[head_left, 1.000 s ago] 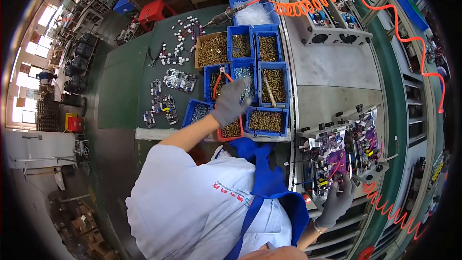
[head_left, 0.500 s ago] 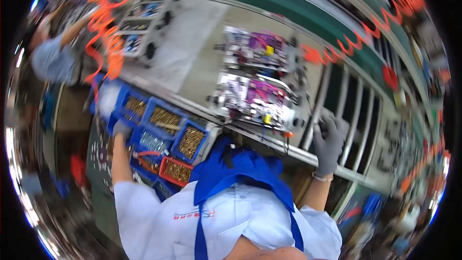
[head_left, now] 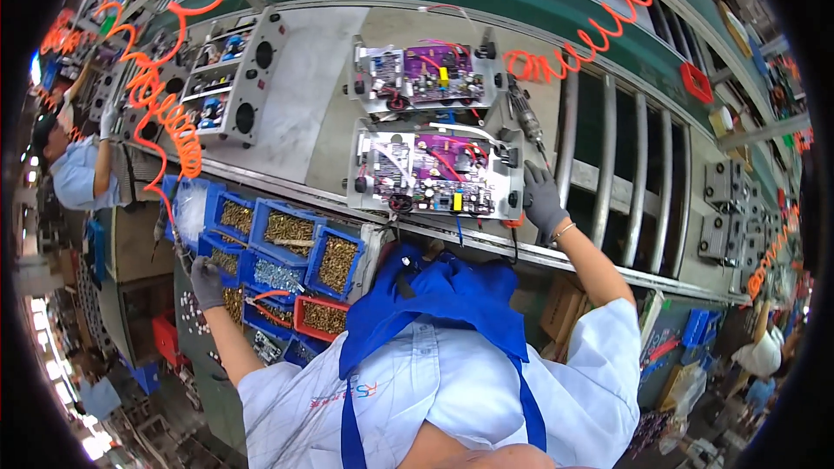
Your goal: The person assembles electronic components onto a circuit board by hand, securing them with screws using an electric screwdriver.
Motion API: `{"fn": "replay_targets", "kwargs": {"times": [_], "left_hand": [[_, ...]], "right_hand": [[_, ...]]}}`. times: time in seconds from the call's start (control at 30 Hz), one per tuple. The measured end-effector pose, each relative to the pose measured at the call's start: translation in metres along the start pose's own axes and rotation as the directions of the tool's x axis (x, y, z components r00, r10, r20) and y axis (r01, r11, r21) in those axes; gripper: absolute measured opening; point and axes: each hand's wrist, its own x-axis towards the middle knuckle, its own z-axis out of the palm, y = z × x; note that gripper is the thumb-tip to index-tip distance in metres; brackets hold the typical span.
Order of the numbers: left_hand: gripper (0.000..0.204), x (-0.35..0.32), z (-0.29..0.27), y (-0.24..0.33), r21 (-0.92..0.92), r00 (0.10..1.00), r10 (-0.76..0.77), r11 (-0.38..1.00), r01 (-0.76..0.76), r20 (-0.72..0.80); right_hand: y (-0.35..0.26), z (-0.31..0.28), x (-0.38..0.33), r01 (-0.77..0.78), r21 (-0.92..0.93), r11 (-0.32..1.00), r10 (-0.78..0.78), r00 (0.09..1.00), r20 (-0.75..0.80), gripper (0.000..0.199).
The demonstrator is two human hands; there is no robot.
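My left hand (head_left: 207, 283), in a grey glove, is at the left edge of the blue parts bins (head_left: 246, 254). Its fingers are curled, and a slim tool or hose end reaches toward them; what they hold is unclear. My right hand (head_left: 544, 200), also gloved in grey, rests by the right end of the nearer metal chassis (head_left: 358, 195), fingers stretched out. That chassis carries a purple and white circuit board (head_left: 434, 175) with wires and a yellow part. A second, similar chassis (head_left: 369, 102) lies just behind it. Near my right hand lies a power driver (head_left: 527, 122).
Bins hold brass-coloured screws (head_left: 337, 262) and silvery ones (head_left: 276, 274); one bin is red (head_left: 301, 320). Orange coiled hoses (head_left: 165, 104) hang at left and right. Metal rollers (head_left: 605, 174) lie to the right. Another person (head_left: 82, 169) works at far left.
My left hand has moved out of the bins toward their lower left edge. My right hand has moved left from the rollers to the chassis end. The view has shifted and sharpened.
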Motion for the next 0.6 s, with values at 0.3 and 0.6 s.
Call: {"fn": "replay_targets", "kwargs": {"times": [0.3,0.6], "left_hand": [[0.035,-0.061,0.054,-0.012,0.964,0.77,0.63,-0.252,0.086,0.096],[0.036,-0.032,0.048,-0.019,0.946,0.94,0.315,0.245,-0.211,0.129]], "right_hand": [[0.04,0.124,0.031,0.098,0.815,0.571,-0.141,0.99,-0.02,0.055],[0.011,0.046,-0.004,-0.094,0.972,0.217,-0.025,0.994,0.102,0.03]]}}
